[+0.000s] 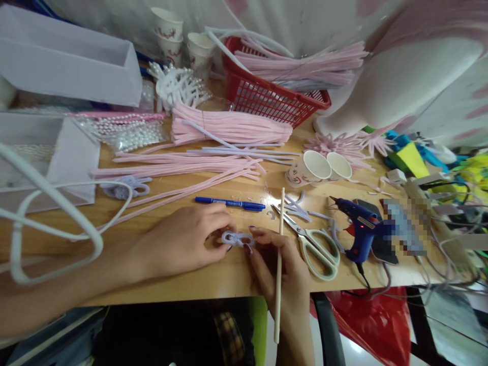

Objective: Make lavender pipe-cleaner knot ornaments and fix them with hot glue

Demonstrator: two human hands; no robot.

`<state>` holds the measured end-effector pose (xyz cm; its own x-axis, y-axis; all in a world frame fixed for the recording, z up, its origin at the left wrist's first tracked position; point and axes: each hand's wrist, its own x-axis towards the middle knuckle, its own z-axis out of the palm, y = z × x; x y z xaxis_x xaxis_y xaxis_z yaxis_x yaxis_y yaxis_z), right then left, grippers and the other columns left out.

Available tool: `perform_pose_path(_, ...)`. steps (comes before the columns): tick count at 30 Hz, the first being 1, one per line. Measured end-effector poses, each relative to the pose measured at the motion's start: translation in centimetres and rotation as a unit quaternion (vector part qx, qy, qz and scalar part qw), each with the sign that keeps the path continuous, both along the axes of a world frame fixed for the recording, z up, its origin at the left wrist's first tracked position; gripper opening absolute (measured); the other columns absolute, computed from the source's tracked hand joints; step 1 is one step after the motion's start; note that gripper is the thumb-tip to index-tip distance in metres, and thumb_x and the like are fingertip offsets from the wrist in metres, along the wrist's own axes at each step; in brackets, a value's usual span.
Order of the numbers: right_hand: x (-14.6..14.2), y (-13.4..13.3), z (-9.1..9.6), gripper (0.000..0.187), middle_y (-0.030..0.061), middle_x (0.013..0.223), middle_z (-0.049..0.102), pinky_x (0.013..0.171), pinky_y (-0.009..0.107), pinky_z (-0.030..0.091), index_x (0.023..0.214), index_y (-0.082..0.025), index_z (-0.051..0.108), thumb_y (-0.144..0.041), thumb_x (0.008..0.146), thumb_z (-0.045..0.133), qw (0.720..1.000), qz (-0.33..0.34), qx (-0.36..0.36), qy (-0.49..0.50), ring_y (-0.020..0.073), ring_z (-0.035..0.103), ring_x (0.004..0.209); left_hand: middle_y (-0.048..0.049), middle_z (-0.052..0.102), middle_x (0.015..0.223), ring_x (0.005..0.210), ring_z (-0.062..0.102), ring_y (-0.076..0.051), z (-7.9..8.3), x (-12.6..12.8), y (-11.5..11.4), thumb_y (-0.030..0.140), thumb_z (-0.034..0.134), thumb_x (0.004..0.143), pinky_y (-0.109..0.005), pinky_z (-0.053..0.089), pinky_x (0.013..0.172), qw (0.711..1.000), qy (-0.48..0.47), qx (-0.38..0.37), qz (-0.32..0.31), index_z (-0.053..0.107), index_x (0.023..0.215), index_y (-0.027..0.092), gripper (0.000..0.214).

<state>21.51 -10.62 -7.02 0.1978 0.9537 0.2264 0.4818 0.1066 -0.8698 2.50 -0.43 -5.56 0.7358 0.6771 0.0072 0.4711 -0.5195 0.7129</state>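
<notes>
Left hand point(202, 231), right hand point(284, 262) both pinch lilac loops point(237, 239); stick point(279, 264) lies across right hand. 2 cups point(312, 170) beyond: printed script, unreadable.

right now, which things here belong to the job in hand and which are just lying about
Probably the job:
lilac looped piece, held by left hand and right hand
pale stick, across the right hand
scissors and glue gun, perhaps

Apparently lying about:
blue pen, untouched
paper cups
red plastic bag
</notes>
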Motion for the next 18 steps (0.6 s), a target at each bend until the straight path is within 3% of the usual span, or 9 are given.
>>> perform_pose_path(5,-0.11,0.17,0.23,0.01,0.0042,0.101,0.079,0.079,0.032,0.059,0.089,-0.025,0.065,-0.016,0.089,0.069,1.0,0.004,-0.017,-0.008,0.0217,0.076,0.092,-0.0013,0.066,0.091,0.074,0.062,-0.014,-0.23,-0.15,0.18,0.012,0.061,0.086,-0.026,0.044,0.064,0.999,-0.033,-0.011,0.001,0.074,0.094,0.02,0.017)
perform_pose_path(18,0.19,0.12,-0.16,0.016,0.0017,0.1,0.078,0.08,0.032,0.059,0.091,-0.026,0.065,-0.011,0.089,0.07,0.999,0.042,0.004,-0.023,0.0198,0.075,0.092,0.0004,0.062,0.088,0.077,0.063,-0.014,-0.51,-0.57,0.4,0.015,0.065,0.093,-0.028,0.044,0.07,0.998,-0.043,-0.032,-0.012,0.079,0.101,0.022,0.017)
